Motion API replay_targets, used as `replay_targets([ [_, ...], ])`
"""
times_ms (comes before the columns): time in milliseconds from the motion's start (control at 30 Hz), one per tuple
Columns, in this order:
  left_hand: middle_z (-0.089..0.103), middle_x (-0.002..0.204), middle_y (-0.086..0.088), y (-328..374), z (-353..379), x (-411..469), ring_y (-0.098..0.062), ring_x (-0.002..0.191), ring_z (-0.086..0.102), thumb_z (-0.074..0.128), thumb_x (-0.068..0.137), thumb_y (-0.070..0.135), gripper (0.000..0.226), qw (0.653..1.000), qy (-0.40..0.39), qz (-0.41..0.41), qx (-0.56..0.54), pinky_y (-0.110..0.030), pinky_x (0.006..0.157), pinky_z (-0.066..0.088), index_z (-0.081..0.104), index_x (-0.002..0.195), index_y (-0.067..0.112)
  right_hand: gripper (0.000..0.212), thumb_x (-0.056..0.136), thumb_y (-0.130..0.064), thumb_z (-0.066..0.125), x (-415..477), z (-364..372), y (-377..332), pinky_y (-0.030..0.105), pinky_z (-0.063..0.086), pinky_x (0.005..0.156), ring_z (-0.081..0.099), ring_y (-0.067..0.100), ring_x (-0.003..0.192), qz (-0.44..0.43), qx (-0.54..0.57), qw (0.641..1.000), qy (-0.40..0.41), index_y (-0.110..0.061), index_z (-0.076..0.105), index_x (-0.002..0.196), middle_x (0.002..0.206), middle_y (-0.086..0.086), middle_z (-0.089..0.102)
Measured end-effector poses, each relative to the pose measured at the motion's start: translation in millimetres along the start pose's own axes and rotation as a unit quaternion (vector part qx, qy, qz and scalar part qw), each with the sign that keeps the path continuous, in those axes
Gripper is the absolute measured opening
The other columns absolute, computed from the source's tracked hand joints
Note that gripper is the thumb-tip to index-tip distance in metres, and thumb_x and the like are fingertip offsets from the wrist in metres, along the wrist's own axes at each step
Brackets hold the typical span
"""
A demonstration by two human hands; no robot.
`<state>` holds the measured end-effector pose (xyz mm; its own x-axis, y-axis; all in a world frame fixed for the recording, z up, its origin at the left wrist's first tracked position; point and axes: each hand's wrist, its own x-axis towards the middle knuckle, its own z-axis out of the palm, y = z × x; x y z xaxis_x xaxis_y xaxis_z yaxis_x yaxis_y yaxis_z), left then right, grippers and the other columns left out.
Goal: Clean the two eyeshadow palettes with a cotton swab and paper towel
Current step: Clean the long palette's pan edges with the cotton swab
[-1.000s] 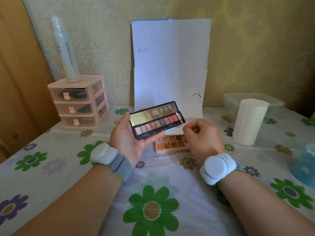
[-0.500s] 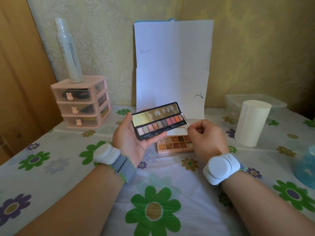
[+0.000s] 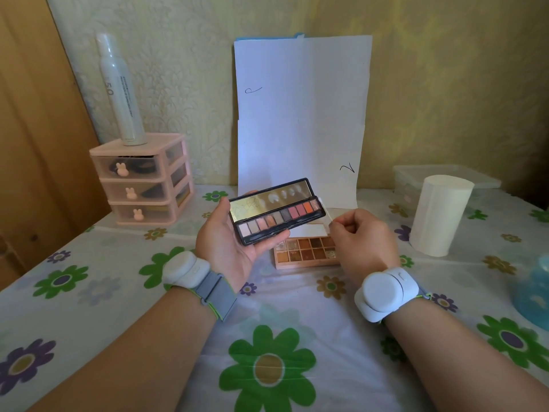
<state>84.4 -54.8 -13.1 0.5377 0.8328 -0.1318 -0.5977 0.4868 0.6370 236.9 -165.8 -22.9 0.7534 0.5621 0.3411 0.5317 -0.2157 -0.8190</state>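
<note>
My left hand (image 3: 227, 242) holds an open black eyeshadow palette (image 3: 276, 214) above the table, its row of pink, brown and orange pans facing me and its mirror lid tilted back. My right hand (image 3: 364, 243) pinches a thin cotton swab (image 3: 325, 209), whose white tip touches the palette's right end. A second, pink-cased palette (image 3: 306, 248) with brown pans lies open on the floral tablecloth beneath both hands, partly hidden by them. A white paper towel roll (image 3: 439, 215) stands upright to the right.
A pink three-drawer organiser (image 3: 142, 181) with a tall white spray bottle (image 3: 120, 90) on top stands at the back left. White paper sheets (image 3: 301, 120) lean on the wall. A clear lidded box (image 3: 445, 175) sits behind the roll; a blue object (image 3: 534, 292) is at the right edge.
The swab tip has slid along the right end of the black palette, out and back, with small movements of my right hand. My left hand keeps the palette in place.
</note>
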Motion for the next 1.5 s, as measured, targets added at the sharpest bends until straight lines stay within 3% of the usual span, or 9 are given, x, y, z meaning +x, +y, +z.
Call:
replay_targets([
  [333, 0.079, 0.096, -0.017, -1.2, 0.8, 0.6, -0.044, 0.106, 0.069, 0.037, 0.108, 0.044, 0.048, 1.0, -0.004, 0.009, 0.0, -0.067, 0.07, 0.057, 0.069, 0.111, 0.009, 0.011, 0.09, -0.024, 0.058, -2.7, -0.5, -2.0, 0.024, 0.045, 0.058, 0.061, 0.011, 0.072, -0.014, 0.007, 1.0, -0.007, -0.025, 0.066, 0.082, 0.073, -0.007, 0.067],
  [467, 0.078, 0.1, -0.018, -1.2, -0.2, 0.0, -0.043, 0.102, 0.071, 0.038, 0.108, 0.044, 0.048, 1.0, -0.007, 0.012, 0.005, -0.066, 0.071, 0.058, 0.067, 0.117, 0.008, 0.011, 0.091, -0.026, 0.059, -7.3, 5.0, -3.5, 0.028, 0.05, 0.064, 0.062, 0.012, 0.073, -0.031, -0.004, 0.999, -0.032, -0.025, 0.066, 0.083, 0.072, -0.008, 0.067],
  [700, 0.072, 0.118, -0.024, -3.8, 1.9, 0.0, -0.047, 0.105, 0.07, 0.04, 0.107, 0.046, 0.053, 1.0, -0.005, -0.004, 0.024, -0.063, 0.066, 0.061, 0.06, 0.134, 0.005, 0.01, 0.09, -0.022, 0.064, -16.7, 12.7, -9.0, 0.013, 0.042, 0.06, 0.056, 0.001, 0.066, -0.138, 0.036, 0.987, -0.075, -0.027, 0.069, 0.082, 0.07, -0.014, 0.065],
  [833, 0.067, 0.125, -0.027, -5.4, 0.5, 3.1, -0.04, 0.088, 0.075, 0.039, 0.107, 0.047, 0.054, 1.0, -0.008, 0.004, 0.029, -0.057, 0.057, 0.061, 0.057, 0.136, 0.004, 0.012, 0.09, -0.019, 0.068, -23.0, 19.1, -11.5, 0.011, 0.043, 0.065, 0.06, 0.001, 0.069, -0.191, 0.05, 0.972, -0.126, -0.03, 0.072, 0.088, 0.073, -0.013, 0.069],
  [967, 0.072, 0.106, -0.024, -6.0, -0.8, 4.6, -0.034, 0.076, 0.075, 0.038, 0.107, 0.047, 0.054, 0.999, -0.014, 0.006, 0.033, -0.052, 0.055, 0.06, 0.062, 0.13, 0.004, 0.014, 0.09, -0.016, 0.069, -20.6, 18.9, -11.4, 0.007, 0.039, 0.062, 0.059, -0.003, 0.066, -0.196, 0.06, 0.97, -0.131, -0.029, 0.073, 0.086, 0.07, -0.016, 0.068],
  [1133, 0.066, 0.123, -0.031, -7.9, -1.3, 5.5, -0.042, 0.108, 0.066, 0.038, 0.107, 0.047, 0.054, 0.998, -0.013, 0.0, 0.063, -0.057, 0.065, 0.061, 0.065, 0.128, 0.005, 0.016, 0.089, -0.015, 0.07, -19.6, 17.8, -11.0, 0.007, 0.042, 0.066, 0.061, -0.003, 0.07, -0.197, 0.064, 0.97, -0.13, -0.03, 0.074, 0.085, 0.074, -0.015, 0.07],
  [1300, 0.067, 0.124, -0.03, -7.6, -2.5, 4.4, -0.04, 0.109, 0.064, 0.036, 0.108, 0.046, 0.054, 0.997, -0.029, 0.001, 0.072, -0.057, 0.068, 0.062, 0.066, 0.127, 0.006, 0.017, 0.088, -0.016, 0.071, -18.9, 18.9, -10.7, 0.008, 0.042, 0.065, 0.061, -0.002, 0.069, -0.194, 0.066, 0.97, -0.128, -0.033, 0.073, 0.085, 0.072, -0.016, 0.068],
  [1367, 0.067, 0.124, -0.031, -7.7, -2.6, 3.8, -0.039, 0.103, 0.068, 0.035, 0.108, 0.046, 0.055, 0.996, -0.034, 0.0, 0.077, -0.055, 0.067, 0.062, 0.064, 0.131, 0.005, 0.017, 0.088, -0.016, 0.071, -18.4, 19.6, -9.8, 0.01, 0.043, 0.066, 0.062, -0.001, 0.07, -0.193, 0.062, 0.971, -0.125, -0.033, 0.073, 0.085, 0.073, -0.016, 0.068],
  [1500, 0.072, 0.099, -0.02, -7.1, -1.6, 2.0, -0.028, 0.072, 0.074, 0.035, 0.109, 0.045, 0.053, 0.996, -0.041, 0.007, 0.077, -0.051, 0.062, 0.062, 0.064, 0.128, 0.005, 0.016, 0.088, -0.017, 0.07, -17.1, 20.0, -8.5, 0.014, 0.047, 0.069, 0.063, 0.003, 0.075, -0.199, 0.046, 0.971, -0.127, -0.032, 0.073, 0.084, 0.076, -0.014, 0.07],
])
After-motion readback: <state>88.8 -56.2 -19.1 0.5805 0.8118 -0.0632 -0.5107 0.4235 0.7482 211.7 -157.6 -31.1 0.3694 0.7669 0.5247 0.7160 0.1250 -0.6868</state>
